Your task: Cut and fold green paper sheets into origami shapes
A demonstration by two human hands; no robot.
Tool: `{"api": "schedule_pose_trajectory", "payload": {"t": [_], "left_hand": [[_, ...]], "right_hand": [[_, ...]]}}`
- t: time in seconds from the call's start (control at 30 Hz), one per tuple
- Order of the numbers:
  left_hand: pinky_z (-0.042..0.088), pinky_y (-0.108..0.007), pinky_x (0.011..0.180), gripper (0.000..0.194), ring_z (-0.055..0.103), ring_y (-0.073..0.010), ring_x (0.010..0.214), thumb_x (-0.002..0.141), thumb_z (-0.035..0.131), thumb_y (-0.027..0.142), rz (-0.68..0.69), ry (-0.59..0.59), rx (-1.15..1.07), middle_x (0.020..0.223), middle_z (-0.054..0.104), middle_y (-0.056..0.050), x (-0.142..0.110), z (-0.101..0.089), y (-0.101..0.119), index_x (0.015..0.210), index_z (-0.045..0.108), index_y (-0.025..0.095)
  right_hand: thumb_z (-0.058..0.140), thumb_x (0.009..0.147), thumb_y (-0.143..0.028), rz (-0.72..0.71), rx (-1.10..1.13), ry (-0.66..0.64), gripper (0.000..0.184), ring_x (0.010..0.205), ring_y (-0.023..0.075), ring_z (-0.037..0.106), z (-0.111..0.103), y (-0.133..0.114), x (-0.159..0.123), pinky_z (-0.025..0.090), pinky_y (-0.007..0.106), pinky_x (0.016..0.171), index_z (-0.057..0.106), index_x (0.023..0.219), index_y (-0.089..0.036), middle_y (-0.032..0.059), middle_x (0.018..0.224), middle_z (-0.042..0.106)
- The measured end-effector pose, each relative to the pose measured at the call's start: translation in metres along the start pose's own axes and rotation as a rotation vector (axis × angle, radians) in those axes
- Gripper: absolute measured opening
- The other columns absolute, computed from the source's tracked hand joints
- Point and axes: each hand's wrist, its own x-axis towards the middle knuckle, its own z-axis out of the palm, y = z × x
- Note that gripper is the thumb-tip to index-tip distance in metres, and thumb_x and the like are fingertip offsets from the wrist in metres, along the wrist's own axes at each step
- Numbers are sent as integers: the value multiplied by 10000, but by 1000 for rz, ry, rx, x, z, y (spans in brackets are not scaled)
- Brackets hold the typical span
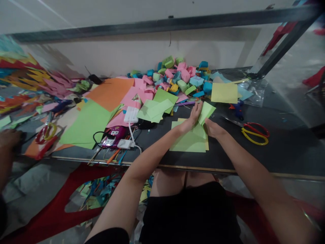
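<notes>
Between my two hands is a folded sheet of light green paper (207, 111), its upper part standing up off the table. My left hand (194, 118) lies along the paper's left side, with fingers fairly straight and pressed against it. At the lower right edge, my right hand (212, 128) pinches the same paper; part of its fingers is hidden behind the fold. Beneath both hands rests a pale green sheet (186, 144), with a yellow one showing at its edges. Scissors with red and yellow handles (255, 133) lie to the right of my right hand.
Folded paper pieces (181, 76) are heaped against the wall. Left of me are large green sheets (85, 123), an orange sheet (111, 92), a purple power strip (115, 135) and a second pair of scissors (47, 130). Another person's hand (10, 137) is at the far left.
</notes>
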Motion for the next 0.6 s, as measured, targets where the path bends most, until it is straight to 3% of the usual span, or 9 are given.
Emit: {"api": "schedule_pose_trajectory", "payload": {"t": [0.07,0.13,0.23,0.33,0.43,0.53,0.6], "left_hand": [[136,-573,1318,818,59,-376,1651,878,599,765,-12,23,37,1743,273,-78,1,4,-4,1553,470,323],[128,-552,1324,846,36,-354,1654,863,686,695,-2,73,14,1750,236,-94,2,5,-7,1568,424,308],[367,-503,1235,776,386,-342,1539,828,779,593,-18,167,-115,1622,453,-145,5,1,-10,1473,520,250],[568,-414,958,554,704,-281,1096,766,843,538,-156,169,-176,1193,746,-134,7,-7,-11,1155,716,164],[564,-312,717,456,696,-187,771,690,902,510,-227,215,-209,889,780,-70,7,-15,-6,929,762,148],[526,-261,641,503,659,-136,680,629,927,561,-169,297,-285,826,779,-39,7,-22,1,887,780,156],[526,-259,632,549,660,-131,665,632,900,637,-157,268,-322,803,777,-37,7,-28,4,873,787,157]], "right_hand": [[710,604,-885,-10,23,-6,798,1137,349,726,6,-4,-2,623,498,907,711,1100,-259,95,1040,793],[798,583,-808,5,38,46,743,1118,334,732,11,-7,-1,614,477,922,720,1089,-269,72,1038,796],[889,551,-704,-10,55,312,652,1057,323,742,12,-5,9,595,472,945,736,1001,-259,58,991,799],[925,515,-655,-104,-11,561,617,1023,324,740,1,-1,20,574,492,965,743,918,-225,73,975,799],[931,536,-626,-188,-19,560,594,1017,303,737,-13,-2,24,584,488,953,739,931,-226,70,1006,798],[934,556,-613,-228,-39,559,544,887,249,728,-21,-5,22,610,446,863,710,886,-242,35,896,772],[924,571,-628,-252,-91,578,519,775,208,694,-24,-7,21,609,412,802,684,825,-243,12,795,726]]}}
